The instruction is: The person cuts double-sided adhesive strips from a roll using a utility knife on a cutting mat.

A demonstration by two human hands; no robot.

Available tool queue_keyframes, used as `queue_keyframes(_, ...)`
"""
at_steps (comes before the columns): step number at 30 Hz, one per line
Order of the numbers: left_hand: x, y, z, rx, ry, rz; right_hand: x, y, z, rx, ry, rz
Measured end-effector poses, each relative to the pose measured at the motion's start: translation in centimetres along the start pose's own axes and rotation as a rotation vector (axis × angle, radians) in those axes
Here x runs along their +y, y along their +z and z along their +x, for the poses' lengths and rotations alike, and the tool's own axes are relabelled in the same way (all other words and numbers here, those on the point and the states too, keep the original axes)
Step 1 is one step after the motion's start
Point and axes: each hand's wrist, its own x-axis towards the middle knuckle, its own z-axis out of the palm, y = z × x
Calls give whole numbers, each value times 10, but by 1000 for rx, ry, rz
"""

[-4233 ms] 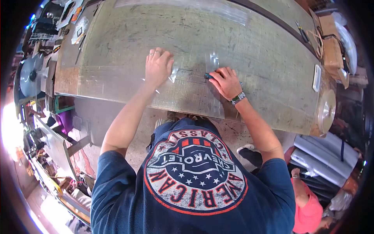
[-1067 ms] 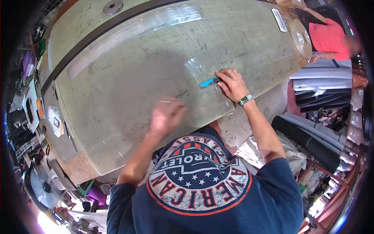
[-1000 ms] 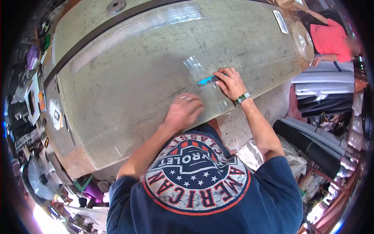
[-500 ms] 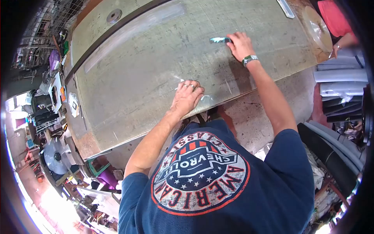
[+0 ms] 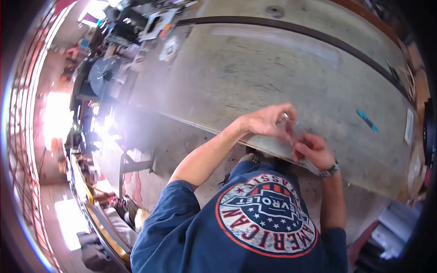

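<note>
Head view: caught with half-curled left hand [image 5: 268,122] and right hand [image 5: 317,153] close together at the near edge of the table [image 5: 214,84], too blurred to tell if grasping anything; with blue tool [image 5: 367,121] lying aslant, untouched, rightward, nearer the right hand.

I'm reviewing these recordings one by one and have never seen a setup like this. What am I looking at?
There's no machine: these are a person's bare hands, seen from one camera worn on the head, looking forward and down. That's why the shirt fills the bottom. The left hand and right hand are close together by the near edge of the worktable; blur hides whether they hold something thin. On the table lie a blue tool, in neither grip, a clear strip and a long dark bar, with a round reel beyond it.
</note>
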Motion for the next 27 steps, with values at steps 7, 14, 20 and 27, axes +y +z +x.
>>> queue_keyframes(7,-14,-43,-38,-433,-48,-313,-92,45,42,-409,356,-205)
queue_keyframes(14,-59,-122,-128,-256,-40,-626,-120,94,109,-466,400,-153)
queue_keyframes(20,-97,-227,-248,161,-145,-697,-107,118,162,-347,489,-168)
queue_keyframes(27,-119,-325,-330,173,-556,166,-56,98,170,-5,557,-482)
